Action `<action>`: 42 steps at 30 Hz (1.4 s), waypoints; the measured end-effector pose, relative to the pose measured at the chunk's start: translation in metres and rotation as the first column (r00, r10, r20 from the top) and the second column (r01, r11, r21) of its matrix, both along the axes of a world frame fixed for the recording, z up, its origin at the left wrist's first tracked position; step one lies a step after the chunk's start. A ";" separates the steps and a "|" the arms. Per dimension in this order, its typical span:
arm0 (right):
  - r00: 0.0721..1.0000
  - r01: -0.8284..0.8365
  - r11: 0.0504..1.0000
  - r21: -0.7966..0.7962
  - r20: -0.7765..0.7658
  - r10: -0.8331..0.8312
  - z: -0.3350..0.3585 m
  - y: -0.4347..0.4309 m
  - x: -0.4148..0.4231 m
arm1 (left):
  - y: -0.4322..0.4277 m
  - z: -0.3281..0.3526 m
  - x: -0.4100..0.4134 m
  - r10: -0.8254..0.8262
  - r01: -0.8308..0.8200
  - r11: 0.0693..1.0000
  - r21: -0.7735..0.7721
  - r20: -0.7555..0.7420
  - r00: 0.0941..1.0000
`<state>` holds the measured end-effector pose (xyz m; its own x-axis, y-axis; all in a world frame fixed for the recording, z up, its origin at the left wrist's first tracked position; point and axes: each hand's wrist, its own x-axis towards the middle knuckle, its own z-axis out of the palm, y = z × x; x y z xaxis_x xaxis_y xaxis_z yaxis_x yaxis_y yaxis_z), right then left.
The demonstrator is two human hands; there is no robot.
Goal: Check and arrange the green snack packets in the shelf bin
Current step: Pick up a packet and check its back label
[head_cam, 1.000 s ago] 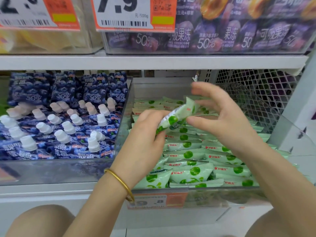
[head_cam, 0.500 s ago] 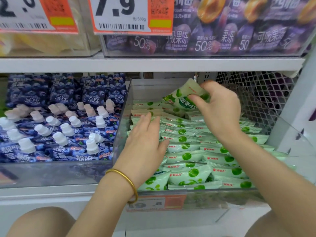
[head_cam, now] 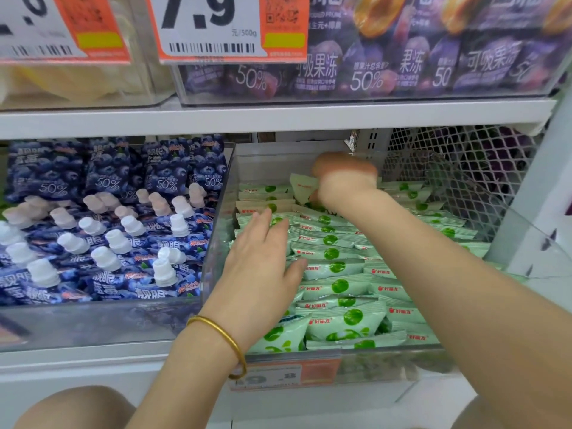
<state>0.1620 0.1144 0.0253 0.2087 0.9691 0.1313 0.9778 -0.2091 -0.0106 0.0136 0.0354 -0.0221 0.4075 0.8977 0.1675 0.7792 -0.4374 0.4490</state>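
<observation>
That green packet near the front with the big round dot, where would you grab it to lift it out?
Probably pinch the dotted packet by its upper long edge, coming straight down from above. It lies tilted face up with that edge exposed, the clear bin wall blocks an approach from the front, and neighbouring packets crowd both ends.

A white shelf board [head_cam: 278, 117] runs across, with purple jelly packs [head_cam: 402, 66] and an orange price tag [head_cam: 229, 26] at twelve o'clock, blue spouted pouches [head_cam: 102, 230] at nine, and white wire mesh [head_cam: 464, 168] at two.
</observation>
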 end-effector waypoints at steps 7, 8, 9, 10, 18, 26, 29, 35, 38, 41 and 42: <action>0.984 -0.148 0.988 0.050 -0.094 0.153 -0.015 -0.005 0.020 | -0.002 0.001 -0.002 -0.006 0.006 1.000 -0.016 0.008 1.000; 0.980 -0.162 0.975 0.155 -0.094 0.177 -0.015 -0.009 0.023 | -0.002 0.001 -0.001 -0.005 0.005 1.000 -0.016 0.008 1.000; 0.966 -0.183 0.952 0.245 -0.135 0.221 -0.015 -0.014 0.025 | -0.002 0.001 -0.001 -0.004 0.004 1.000 -0.014 0.008 1.000; 0.939 -0.209 0.934 0.289 -0.208 0.275 -0.016 -0.018 0.027 | -0.002 0.001 -0.001 -0.005 0.005 1.000 -0.014 0.007 1.000; 0.910 -0.400 0.917 -0.004 -0.118 0.396 -0.042 -0.019 0.028 | -0.001 0.000 0.000 -0.003 0.003 1.000 -0.018 0.012 1.000; 0.904 -0.388 0.920 -0.056 -0.219 0.368 -0.031 -0.015 0.026 | -0.001 0.000 0.000 -0.004 0.004 1.000 -0.014 -0.009 1.000; 0.920 -0.215 0.938 0.271 -0.268 0.288 -0.024 -0.011 0.035 | -0.002 0.000 0.000 -0.001 0.001 1.000 -0.021 -0.002 1.000; 0.998 -0.048 0.990 0.131 0.053 0.041 -0.031 0.007 0.036 | -0.002 0.000 -0.001 -0.003 0.003 1.000 -0.027 -0.001 1.000; 1.000 0.001 0.993 0.120 -0.011 0.000 -0.037 0.014 0.035 | -0.002 -0.001 -0.001 -0.004 0.004 1.000 -0.022 0.001 1.000; 0.972 0.015 0.981 0.191 -0.232 0.030 -0.039 0.016 0.040 | -0.002 -0.001 -0.001 0.001 -0.001 1.000 -0.024 0.001 1.000; 0.957 0.010 0.975 0.222 -0.285 0.055 -0.040 0.015 0.042 | -0.001 -0.001 -0.001 0.002 -0.002 1.000 -0.025 0.000 1.000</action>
